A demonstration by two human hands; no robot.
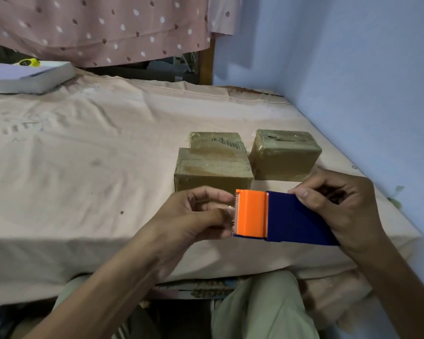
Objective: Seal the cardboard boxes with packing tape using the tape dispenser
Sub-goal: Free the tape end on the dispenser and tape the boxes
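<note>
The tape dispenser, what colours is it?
The tape dispenser has an orange front by the teeth and a dark blue body, seen in the head view.

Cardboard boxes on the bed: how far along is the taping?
All three brown cardboard boxes already show glossy tape. Right hand holds the blue-and-orange tape dispenser; left hand pinches the clear tape end at its blade. What remains isn't clear.

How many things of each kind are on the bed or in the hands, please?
Cardboard boxes: 3 (front, back, right)
Tape dispenser: 1, held by the left hand and the right hand
White box: 1
Yellow object: 1, too small to identify
Total: 6
</note>
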